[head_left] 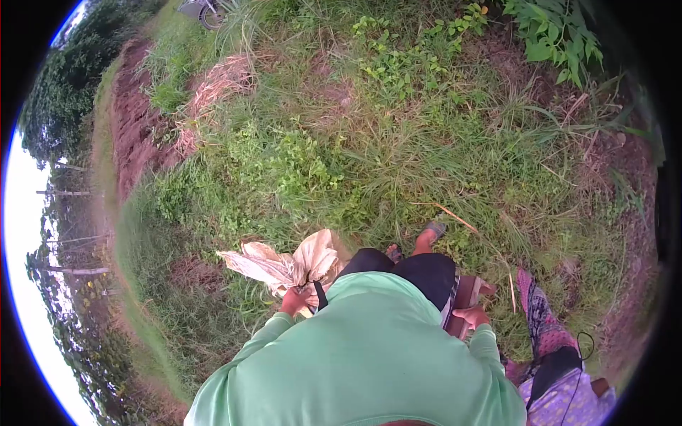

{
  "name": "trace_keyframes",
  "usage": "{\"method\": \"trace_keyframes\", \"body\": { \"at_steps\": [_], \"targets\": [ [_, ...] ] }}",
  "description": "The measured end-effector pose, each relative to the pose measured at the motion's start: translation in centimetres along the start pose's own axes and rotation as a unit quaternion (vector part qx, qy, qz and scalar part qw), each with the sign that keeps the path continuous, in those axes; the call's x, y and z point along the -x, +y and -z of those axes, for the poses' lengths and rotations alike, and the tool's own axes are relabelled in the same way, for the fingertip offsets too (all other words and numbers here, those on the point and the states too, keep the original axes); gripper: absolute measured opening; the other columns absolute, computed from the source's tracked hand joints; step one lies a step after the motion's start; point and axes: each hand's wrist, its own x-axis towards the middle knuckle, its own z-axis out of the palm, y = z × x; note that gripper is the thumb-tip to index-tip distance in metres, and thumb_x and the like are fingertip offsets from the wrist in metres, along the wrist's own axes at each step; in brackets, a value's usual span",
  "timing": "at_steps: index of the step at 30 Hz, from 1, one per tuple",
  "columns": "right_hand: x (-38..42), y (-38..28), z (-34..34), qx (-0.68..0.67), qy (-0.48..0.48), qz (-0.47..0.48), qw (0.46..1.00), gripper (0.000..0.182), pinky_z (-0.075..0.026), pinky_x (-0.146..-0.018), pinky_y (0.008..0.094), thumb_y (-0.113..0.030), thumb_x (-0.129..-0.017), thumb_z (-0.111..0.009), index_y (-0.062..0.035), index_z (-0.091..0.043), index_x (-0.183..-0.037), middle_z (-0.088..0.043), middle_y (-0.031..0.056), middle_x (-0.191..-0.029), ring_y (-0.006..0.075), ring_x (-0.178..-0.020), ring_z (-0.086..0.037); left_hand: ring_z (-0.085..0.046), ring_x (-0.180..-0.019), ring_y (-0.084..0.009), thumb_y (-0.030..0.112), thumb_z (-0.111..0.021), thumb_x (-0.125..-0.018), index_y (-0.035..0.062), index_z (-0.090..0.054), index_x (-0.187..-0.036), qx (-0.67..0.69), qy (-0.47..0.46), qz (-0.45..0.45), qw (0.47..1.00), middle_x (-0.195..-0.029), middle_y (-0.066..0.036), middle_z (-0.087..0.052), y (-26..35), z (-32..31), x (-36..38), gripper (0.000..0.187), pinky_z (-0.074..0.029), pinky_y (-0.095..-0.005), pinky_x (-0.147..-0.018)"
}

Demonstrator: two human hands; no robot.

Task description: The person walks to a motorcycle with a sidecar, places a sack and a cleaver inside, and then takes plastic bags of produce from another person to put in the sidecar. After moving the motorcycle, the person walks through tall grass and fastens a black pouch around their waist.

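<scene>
My left hand [294, 301] is closed on the gathered neck of a pale, crumpled sack [316, 257], which spreads over the grass beside my left leg. A dark strap or handle shows next to that hand. My right hand [472, 316] is at my right side, its fingers over the edge of a reddish-brown wooden bench [465, 292]. Most of the bench is hidden under my body and green sleeve. My knees are bent in dark trousers, and my sandalled feet [430, 234] rest on the grass.
Another person [561, 362] in patterned purple and pink clothing is close by on the right. Dry straw [220, 89] and a bare earth bank [135, 135] lie at upper left. A wheeled vehicle [211, 14] is partly visible at the top. Thin dry stalks [457, 217] lie ahead.
</scene>
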Motion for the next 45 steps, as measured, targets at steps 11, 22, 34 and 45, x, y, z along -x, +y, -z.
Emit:
{"method": "trace_keyframes", "body": {
  "at_steps": [11,22,34,45],
  "targets": [
    [0.7,-8.7,13.6,0.010,0.207,0.079,0.975,0.100,-0.051,-0.099,0.0425,-0.031,-0.058,-0.097,0.0088,-0.047,-0.135,-0.064,0.0227,-0.127,0.0330,-0.117,-0.063,-0.064,-0.117,-0.0308,0.038,-0.076,-0.088,-0.0063,-0.059,-0.131,0.072,0.045,-0.033,0.996,-0.125,-0.021,-0.067,-4.6,0.2,-8.2,0.064,-0.047,-0.0381,-0.102],
    [13.6,-12.5,11.4,-0.002,0.226,0.038,0.973,0.085,-0.058,-0.072,0.0435,-0.026,-0.059,-0.097,0.0116,-0.056,-0.123,-0.069,0.0208,-0.109,0.0294,-0.088,-0.069,-0.065,-0.113,-0.0360,0.051,-0.078,-0.082,-0.0102,-0.060,-0.124,0.077,-0.058,0.015,0.995,-0.121,-0.026,-0.067,-5.6,-1.2,-22.3,0.077,-0.050,-0.0400,-0.097],
    [19.2,-30.4,7.3,-0.002,0.190,0.044,0.981,0.064,-0.051,-0.053,0.0393,-0.031,-0.062,-0.096,0.0037,-0.069,-0.109,-0.071,0.0112,-0.086,0.0228,-0.065,-0.063,-0.064,-0.111,-0.0452,0.053,-0.073,-0.083,-0.0070,-0.059,-0.120,0.053,-0.006,-0.065,0.996,-0.117,-0.031,-0.066,-1.9,7.2,-28.7,0.072,-0.050,-0.0472,-0.095],
    [20.1,-45.3,8.4,-0.028,0.174,0.120,0.977,0.076,-0.056,-0.072,0.0411,-0.033,-0.062,-0.096,0.0048,-0.064,-0.119,-0.073,0.0143,-0.099,0.0276,-0.083,-0.069,-0.064,-0.113,-0.0418,0.048,-0.076,-0.082,-0.0062,-0.058,-0.126,0.105,0.050,-0.062,0.991,-0.118,-0.027,-0.068,-0.2,12.4,-33.3,0.072,-0.050,-0.0442,-0.095]
  ]
}}
